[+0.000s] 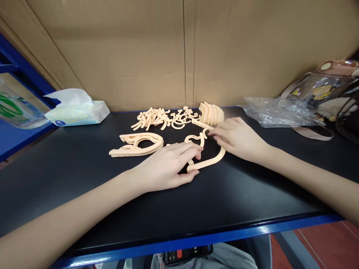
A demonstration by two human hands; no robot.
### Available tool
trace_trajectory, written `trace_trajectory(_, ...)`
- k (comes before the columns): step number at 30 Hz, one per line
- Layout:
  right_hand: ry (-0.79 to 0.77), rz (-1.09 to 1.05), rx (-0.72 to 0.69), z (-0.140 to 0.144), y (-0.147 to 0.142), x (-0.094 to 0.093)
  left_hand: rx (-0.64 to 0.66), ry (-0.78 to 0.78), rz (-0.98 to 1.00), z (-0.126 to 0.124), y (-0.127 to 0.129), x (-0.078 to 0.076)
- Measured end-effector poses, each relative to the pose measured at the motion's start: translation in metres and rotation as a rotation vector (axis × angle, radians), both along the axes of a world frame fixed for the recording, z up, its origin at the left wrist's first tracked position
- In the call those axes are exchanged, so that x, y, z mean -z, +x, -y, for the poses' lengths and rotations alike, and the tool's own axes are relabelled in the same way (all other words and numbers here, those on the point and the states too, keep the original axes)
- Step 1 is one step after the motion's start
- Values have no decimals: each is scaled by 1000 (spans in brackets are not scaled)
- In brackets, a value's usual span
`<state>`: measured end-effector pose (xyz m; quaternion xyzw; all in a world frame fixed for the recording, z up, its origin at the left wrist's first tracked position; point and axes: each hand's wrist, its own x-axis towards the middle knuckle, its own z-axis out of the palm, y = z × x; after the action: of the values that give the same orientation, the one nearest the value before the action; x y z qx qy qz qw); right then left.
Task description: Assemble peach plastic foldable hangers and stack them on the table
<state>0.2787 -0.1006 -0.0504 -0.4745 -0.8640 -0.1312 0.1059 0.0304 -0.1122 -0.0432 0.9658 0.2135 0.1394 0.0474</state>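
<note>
Both hands meet mid-table on a peach plastic hanger piece (pixel 209 160): left hand (pixel 168 166) pinches its near end, right hand (pixel 238 138) its far hook. Light, stiff, probably slick; grip the curved arm.

Your hands meet mid-counter (pixel 84 194) on a curved plastic hanger piece (pixel 209 158): left hand (pixel 165 168) at its near-left end, right hand (pixel 237 138) at its far-right. A stack of assembled hangers (pixel 137 145) lies just left of them. Behind, against the cardboard wall (pixel 140 56), a pile of hooks (pixel 164 118), with a row of hanger arms (pixel 211 113) to its right. Tissue pack (pixel 77 112) far left. Plastic bag (pixel 277 112) far right, a clear bag (pixel 322 93) beyond it.
</note>
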Motion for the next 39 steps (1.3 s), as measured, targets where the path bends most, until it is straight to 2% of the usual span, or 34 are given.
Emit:
trace_trajectory(6,37,-7,-34,-1,1,3,12,3,1,0,0,0)
trace_trajectory(12,11,-12,-35,-1,-1,2,65,-6,11,1,0,1)
trace_trajectory(20,-79,-194,-34,3,-5,0,119,-29,21,2,1,1)
trace_trajectory(25,-87,-219,-44,2,-6,0,146,-54,29,2,1,1)
trace_trajectory(32,-103,-201,-146,1,-3,3,114,-111,37,-1,-1,5)
trace_trajectory(39,-96,-179,-228,2,-3,3,6,-60,68,-5,-2,4)
